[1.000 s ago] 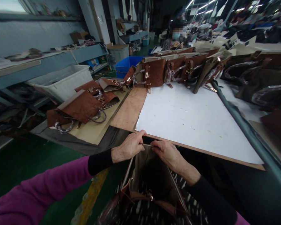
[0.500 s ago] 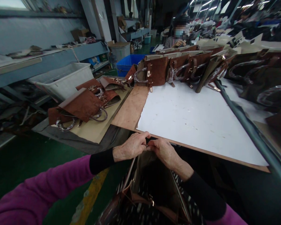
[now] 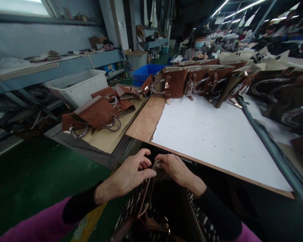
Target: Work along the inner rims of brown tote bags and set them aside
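A brown handbag (image 3: pixel 154 223) rests on my lap, its mouth facing up and its inside dark. My right hand (image 3: pixel 176 169) pinches the bag's far rim near the table edge. Just left of it, my left hand (image 3: pixel 131 173) is off the rim, thumb and fingers apart, with nothing between them. Brass-coloured fittings show on the near side of the bag, where a strap crosses. The lower part of the bag is in shadow.
A table with white paper (image 3: pixel 204 131) lies ahead. A row of brown handbags (image 3: pixel 176 82) stands along its back, and more handbags (image 3: pixel 96 112) lie on a board at left. A grey bin (image 3: pixel 78 85), a blue crate (image 3: pixel 143 74) and a masked person (image 3: pixel 194 53) are beyond.
My left hand has let go of the rim and moved left, its fingers spreading. My right hand keeps its pinch. The view has tilted up slightly and turned left.
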`<state>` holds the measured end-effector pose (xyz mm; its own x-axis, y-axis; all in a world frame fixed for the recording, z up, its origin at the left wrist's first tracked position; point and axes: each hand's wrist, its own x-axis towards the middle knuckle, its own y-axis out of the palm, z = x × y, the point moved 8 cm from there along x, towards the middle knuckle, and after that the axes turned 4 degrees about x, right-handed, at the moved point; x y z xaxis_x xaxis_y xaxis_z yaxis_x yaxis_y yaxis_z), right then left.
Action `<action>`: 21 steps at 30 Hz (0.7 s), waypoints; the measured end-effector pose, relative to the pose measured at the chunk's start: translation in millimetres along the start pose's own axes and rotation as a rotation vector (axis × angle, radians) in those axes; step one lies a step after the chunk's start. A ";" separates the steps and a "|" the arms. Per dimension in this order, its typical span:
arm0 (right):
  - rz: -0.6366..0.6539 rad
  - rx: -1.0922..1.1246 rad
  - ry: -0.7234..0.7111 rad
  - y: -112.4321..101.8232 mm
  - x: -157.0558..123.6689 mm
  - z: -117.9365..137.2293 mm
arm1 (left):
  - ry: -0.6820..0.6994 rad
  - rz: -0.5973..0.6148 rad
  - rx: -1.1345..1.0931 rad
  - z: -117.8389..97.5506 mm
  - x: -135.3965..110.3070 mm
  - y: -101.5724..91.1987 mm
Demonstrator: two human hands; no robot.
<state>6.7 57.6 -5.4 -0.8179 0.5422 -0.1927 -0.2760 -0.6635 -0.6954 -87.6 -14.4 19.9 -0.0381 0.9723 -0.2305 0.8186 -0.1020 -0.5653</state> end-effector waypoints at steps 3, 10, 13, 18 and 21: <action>-0.048 -0.100 0.071 -17.4 1.1 -0.1 | -0.062 -0.012 0.037 5.3 -37.9 -7.5; -0.137 -0.356 0.190 -74.7 14.7 15.8 | -0.001 -0.129 0.008 -10.9 -48.2 -21.4; -0.175 -0.379 0.215 -96.3 15.2 24.1 | 0.065 -0.107 -0.107 -13.7 -19.8 -38.4; -0.100 -0.322 0.175 -86.2 -1.8 39.8 | 0.144 0.121 -0.332 7.8 38.2 -62.6; 0.002 -0.215 0.123 -53.5 -24.0 37.4 | 0.111 0.346 -0.320 27.0 54.4 -47.2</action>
<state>22.2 60.7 62.3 -0.7468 0.6087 -0.2679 -0.1498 -0.5465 -0.8239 -143.7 37.6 12.7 0.3151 0.9110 -0.2662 0.9081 -0.3709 -0.1944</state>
